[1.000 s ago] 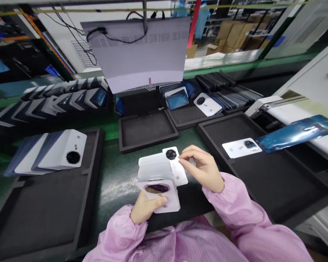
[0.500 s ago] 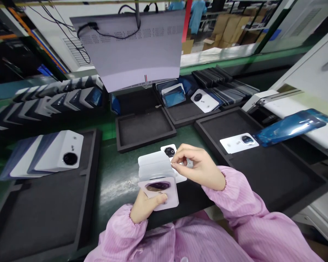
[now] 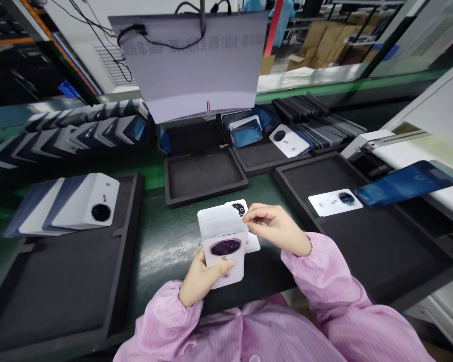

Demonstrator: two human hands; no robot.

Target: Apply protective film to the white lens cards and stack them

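Head view, centre-bottom of frame: my left hand (image 3: 200, 279) is closed round the lower end of a stack of white back covers (image 3: 223, 245), thumb pressed on the front one just below its dark oval camera window. My right hand (image 3: 277, 229) sits just right of the stack, thumb & forefinger pinched shut on the edge of a single cover (image 3: 245, 223) that's fanned out behind the rest w/ its round lens hole showing at the top. Can't tell exactly how much of that edge I've got, fingers hide it. Stack stands near upright over the green bench (image 3: 162, 246), faces toward me, long axis running bottom-to-top of frame & tipped a bit back; camera windows toward the upper end. The pinched cover's long axis leans up-left to down-right. Progress, as I judge it: early-ish. Right tray (image 3: 381, 251), mid-right of frame, has one cover (image 3: 334, 201) laid flat, lens end to the right, the rest of its foam bare, while I've got a good handful left. Left tray (image 3: 60, 281), lower left, carries a leaning row of white covers (image 3: 71, 206) at its far end. Small tray (image 3: 204, 176) in centre holds nothing visible. A blue-filmed piece (image 3: 403, 183) lies on the white machine at right.
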